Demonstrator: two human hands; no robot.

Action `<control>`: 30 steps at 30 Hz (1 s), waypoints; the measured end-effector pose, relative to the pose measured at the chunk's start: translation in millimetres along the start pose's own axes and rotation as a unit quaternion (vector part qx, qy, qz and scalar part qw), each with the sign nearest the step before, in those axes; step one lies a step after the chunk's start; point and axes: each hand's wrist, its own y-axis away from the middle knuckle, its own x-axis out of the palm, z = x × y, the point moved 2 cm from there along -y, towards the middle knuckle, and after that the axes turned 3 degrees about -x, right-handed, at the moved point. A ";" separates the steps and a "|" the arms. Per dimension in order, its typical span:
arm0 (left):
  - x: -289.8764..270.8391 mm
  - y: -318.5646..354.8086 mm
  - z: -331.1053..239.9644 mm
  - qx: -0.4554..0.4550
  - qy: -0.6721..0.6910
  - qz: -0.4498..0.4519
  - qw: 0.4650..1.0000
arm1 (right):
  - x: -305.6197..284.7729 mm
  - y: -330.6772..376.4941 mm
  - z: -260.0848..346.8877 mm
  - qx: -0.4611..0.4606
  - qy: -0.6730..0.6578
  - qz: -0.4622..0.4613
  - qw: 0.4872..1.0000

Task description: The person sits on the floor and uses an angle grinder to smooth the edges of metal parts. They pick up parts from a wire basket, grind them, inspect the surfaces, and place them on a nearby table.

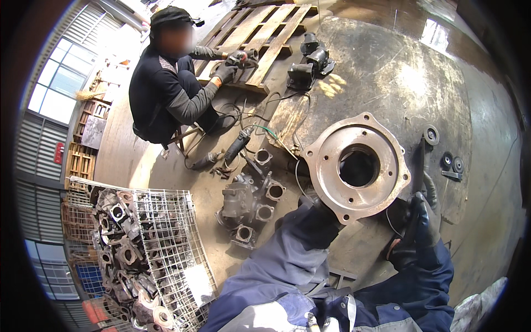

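The flange [357, 166], a round rust-toned metal casting with a big centre bore and lugs with bolt holes around its rim, is held up tilted above the floor [387, 72], at the centre-right of the view. The left hand [314, 209], in a dark glove, grips it from below at its lower left edge; the fingers are mostly hidden behind the metal, so how tightly they close cannot be told. The right hand [417, 227], also dark-gloved, is closed around the handle of a grinder [420, 166] that stands just beside the flange's right edge. Near it on the floor lie three small discs [451, 162]. Left of the flange sits a grey housing [246, 202] with square ports, and beyond it a power tool [238, 145] with cables. A wire basket [160, 243] at lower left is packed with similar castings. Farther back a co-worker [171, 83] crouches by a wooden pallet [260, 33], both gloved hands on a tool.
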 end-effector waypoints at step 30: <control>33.8 11.7 -43.0 -0.108 0.214 0.069 0.968 | -8.7 39.2 33.1 -0.054 0.249 0.112 0.961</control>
